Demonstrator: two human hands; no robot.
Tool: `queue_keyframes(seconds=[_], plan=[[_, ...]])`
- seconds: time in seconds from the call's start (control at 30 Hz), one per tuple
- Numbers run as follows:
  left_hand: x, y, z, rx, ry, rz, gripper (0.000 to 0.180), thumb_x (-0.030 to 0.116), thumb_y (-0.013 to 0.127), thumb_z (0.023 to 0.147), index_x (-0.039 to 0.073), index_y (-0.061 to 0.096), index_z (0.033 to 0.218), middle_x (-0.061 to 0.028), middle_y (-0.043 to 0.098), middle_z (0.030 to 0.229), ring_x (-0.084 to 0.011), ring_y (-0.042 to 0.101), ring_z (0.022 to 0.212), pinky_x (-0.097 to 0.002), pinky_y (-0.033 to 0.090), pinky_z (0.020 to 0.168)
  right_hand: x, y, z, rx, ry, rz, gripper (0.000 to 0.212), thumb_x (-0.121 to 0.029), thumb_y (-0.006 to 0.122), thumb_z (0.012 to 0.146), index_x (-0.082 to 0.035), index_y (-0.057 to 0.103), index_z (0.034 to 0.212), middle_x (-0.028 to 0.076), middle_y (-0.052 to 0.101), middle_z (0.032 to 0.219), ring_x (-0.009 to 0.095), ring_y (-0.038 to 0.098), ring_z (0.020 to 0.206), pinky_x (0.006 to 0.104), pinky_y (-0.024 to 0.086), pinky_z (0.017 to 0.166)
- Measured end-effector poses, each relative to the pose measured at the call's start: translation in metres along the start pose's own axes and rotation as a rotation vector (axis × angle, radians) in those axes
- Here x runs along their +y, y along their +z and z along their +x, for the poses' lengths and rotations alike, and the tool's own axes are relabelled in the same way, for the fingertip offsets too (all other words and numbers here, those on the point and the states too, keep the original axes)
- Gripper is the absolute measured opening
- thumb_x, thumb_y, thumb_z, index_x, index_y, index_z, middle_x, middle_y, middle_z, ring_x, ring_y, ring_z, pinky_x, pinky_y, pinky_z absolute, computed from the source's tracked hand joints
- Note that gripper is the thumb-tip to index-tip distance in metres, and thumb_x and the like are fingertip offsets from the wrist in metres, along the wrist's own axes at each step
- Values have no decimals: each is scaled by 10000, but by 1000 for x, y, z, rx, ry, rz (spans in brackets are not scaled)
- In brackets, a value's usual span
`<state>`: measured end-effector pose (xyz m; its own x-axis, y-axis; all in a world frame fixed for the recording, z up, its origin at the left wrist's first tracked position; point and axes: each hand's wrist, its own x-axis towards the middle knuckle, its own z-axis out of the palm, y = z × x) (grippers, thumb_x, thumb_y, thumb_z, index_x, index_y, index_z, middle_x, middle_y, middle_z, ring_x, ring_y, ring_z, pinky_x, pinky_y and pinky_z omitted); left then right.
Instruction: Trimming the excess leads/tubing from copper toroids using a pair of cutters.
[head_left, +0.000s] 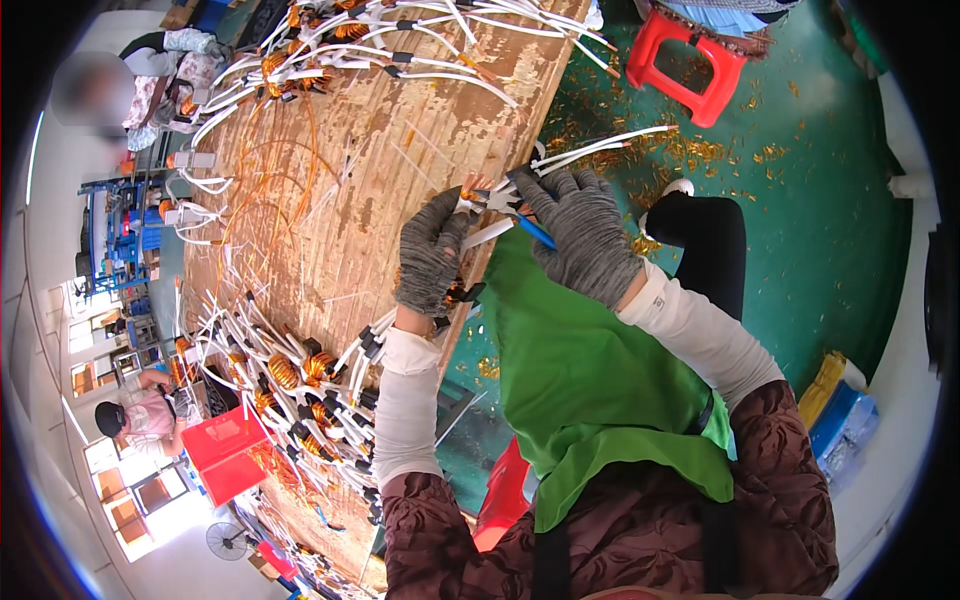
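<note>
My left hand [432,258], in a grey knit glove, is closed at the table edge on a wire coil [468,196] with white-sleeved leads, mostly hidden by the fingers. My right hand [582,228], gloved alike, is closed around small pliers with a blue handle [537,232]. Their grey metal head [500,201] touches the coil part by my left fingertips. White-sleeved leads [610,143] reach out past my right fingers over the floor. A short white sleeve [488,235] sticks out between my hands.
Many copper coils with white leads [285,372] lie left of my left forearm; more leads [400,55] lie at the table's far end. The worn wooden table [370,150] carries loose wire. A red stool [690,65] stands on the scrap-strewn green floor [800,220]. Other people sit at the left.
</note>
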<state>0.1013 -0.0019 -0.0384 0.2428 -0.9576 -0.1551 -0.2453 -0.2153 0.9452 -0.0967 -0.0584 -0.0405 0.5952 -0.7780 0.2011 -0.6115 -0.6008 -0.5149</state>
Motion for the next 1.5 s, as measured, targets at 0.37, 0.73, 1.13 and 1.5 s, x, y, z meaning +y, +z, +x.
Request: queue_keyframes(seconds=[0.37, 0.73, 1.13, 1.5], plan=[[-3, -1, 1, 9, -4, 45, 265, 30, 486, 878, -37, 546, 1127, -109, 628, 945, -158, 612, 849, -277, 482, 749, -4, 12, -4, 53, 38, 73, 503, -114, 612, 653, -73, 543, 1149, 146, 554, 927, 331, 522, 873, 432, 432, 767], [-4, 6, 2, 42, 58, -32, 262, 14, 508, 863, -34, 560, 1115, -93, 629, 917, -140, 602, 845, -258, 485, 744, 1, 36, -17, 67, 14, 703, 410, -92, 615, 708, -44, 562, 1112, 135, 563, 772, 294, 573, 689, 356, 468, 615], [-26, 11, 11, 263, 189, 225, 223, 31, 567, 810, -39, 606, 1019, -180, 646, 849, -213, 636, 759, -289, 486, 710, -17, 19, -38, -397, 390, 1422, 407, -84, 613, 691, -35, 581, 1093, 95, 550, 726, 166, 527, 605, 286, 441, 582], [-18, 0, 17, 143, 48, 50, 258, 6, 546, 826, -49, 578, 1076, -140, 649, 906, -134, 598, 754, -248, 480, 694, 9, 5, -21, 208, -56, 221, 590, -125, 615, 627, -90, 499, 1204, 146, 535, 931, 308, 503, 862, 425, 395, 792]])
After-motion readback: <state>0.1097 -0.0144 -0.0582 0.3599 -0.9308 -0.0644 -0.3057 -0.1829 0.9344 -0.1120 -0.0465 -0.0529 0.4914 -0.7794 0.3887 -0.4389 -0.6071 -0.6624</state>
